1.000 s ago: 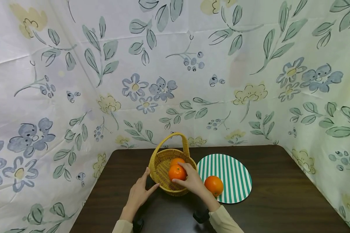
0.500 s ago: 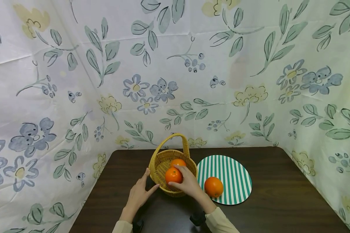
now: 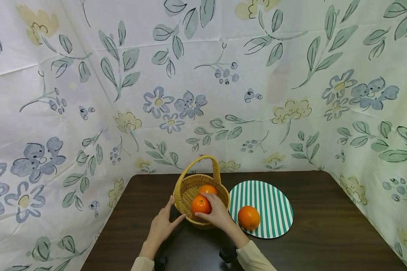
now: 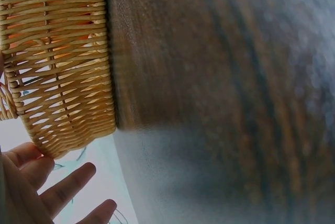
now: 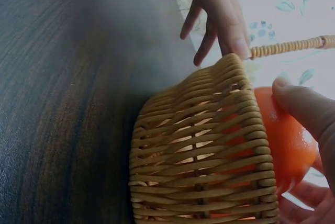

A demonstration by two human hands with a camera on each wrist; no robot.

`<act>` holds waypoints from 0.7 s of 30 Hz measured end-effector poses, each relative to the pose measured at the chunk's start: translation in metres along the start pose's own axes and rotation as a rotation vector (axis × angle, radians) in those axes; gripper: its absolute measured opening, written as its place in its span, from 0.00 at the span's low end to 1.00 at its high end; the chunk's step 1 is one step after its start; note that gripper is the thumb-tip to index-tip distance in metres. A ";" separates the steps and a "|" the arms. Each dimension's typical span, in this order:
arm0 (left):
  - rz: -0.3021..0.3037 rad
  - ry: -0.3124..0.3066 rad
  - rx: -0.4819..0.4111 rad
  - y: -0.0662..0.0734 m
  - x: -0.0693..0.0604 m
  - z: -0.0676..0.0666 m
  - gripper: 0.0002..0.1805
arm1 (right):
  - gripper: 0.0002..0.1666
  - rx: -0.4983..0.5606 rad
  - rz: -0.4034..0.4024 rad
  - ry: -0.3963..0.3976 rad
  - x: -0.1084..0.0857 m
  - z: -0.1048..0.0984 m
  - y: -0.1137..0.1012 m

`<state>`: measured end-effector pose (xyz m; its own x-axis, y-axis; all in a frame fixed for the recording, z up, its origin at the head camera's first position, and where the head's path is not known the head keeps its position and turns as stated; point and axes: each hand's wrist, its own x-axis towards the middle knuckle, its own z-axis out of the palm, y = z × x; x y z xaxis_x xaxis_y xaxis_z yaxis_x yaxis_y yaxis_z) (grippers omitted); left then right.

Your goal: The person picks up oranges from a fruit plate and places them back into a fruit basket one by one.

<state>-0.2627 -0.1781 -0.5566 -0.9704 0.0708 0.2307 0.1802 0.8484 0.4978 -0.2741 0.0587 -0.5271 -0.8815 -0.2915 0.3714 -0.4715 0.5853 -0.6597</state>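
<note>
R hand (image 3: 218, 215) grips the front orange (image 3: 200, 205), thumb on near side, fingers over the far side. That orange sits in the mouth of the wicker basket (image 3: 201, 225), near its front rim; R wrist cam shows part of it above the rim, part thru the weave. Can't tell if it touches the basket floor.

L hand (image 3: 160, 224) has fingers extended and spread, thumb apart from index, tips against the basket's L side; L wrist cam has a couple of fingertips at the rim, other fingers straight and clear of the weave. Not wrapped around anything.

2nd orange (image 3: 208, 189) is in the basket just behind the held one, partly hidden by R hand and the front orange. Basket stands upright on the dark wood-grain tabletop (image 3: 332, 218), arched handle (image 3: 216, 169) up.

3rd orange (image 3: 248, 217) rests on the round green/white striped mat (image 3: 274, 207), near its front L edge. Mat lies flat, just R of basket.

Bkgd: white cloth (image 3: 224, 94) w/ leaf + flower prints behind the tabletop and along both sides. Pale sleeves on both arms, e.g. R sleeve (image 3: 254, 258); a black device at each wrist, R one (image 3: 228, 255) and L one (image 3: 161, 262), details too dark to read.
</note>
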 end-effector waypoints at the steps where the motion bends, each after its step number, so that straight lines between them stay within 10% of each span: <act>1: 0.002 0.000 -0.001 0.000 0.000 0.000 0.51 | 0.43 0.004 -0.001 0.000 0.000 0.001 0.001; 21: 0.009 0.004 -0.004 0.000 -0.001 -0.001 0.51 | 0.42 -0.041 -0.045 -0.015 0.007 0.012 0.001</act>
<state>-0.2619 -0.1783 -0.5561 -0.9682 0.0766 0.2382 0.1898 0.8454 0.4993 -0.2810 0.0487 -0.5333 -0.8601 -0.3287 0.3901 -0.5091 0.6018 -0.6154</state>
